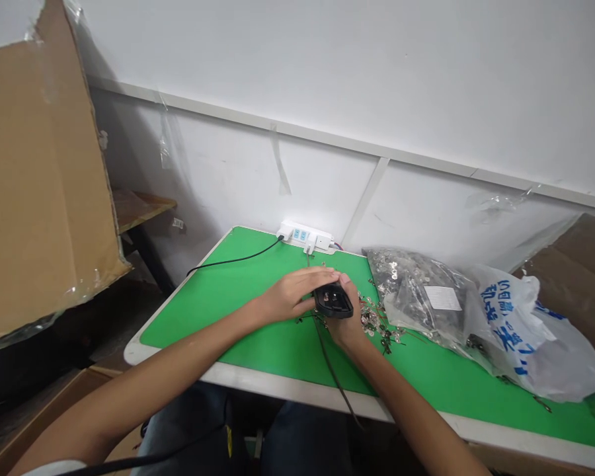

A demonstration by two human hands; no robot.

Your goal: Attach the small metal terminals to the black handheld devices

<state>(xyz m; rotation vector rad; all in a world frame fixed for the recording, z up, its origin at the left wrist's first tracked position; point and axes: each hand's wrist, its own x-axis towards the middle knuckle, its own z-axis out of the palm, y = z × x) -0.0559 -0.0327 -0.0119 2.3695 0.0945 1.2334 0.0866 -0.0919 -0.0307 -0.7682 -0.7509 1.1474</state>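
Observation:
A black oval plug-like part (333,301) with a dark cord (333,370) running off the table's near edge sits in my right hand (348,317), whose fingers wrap round it from below. My left hand (297,291) lies over the part's left side, fingers stretched across its top and touching it. Both hands hover just above the green mat (238,304). A scatter of small metal pieces (377,320) lies on the mat right beside my right hand.
A clear bag of metal parts (421,297) and a white plastic bag with blue print (525,330) lie at the right. A white power strip (305,236) with a black cable (233,262) sits at the far edge against the wall. A large cardboard box (34,172) stands at the left.

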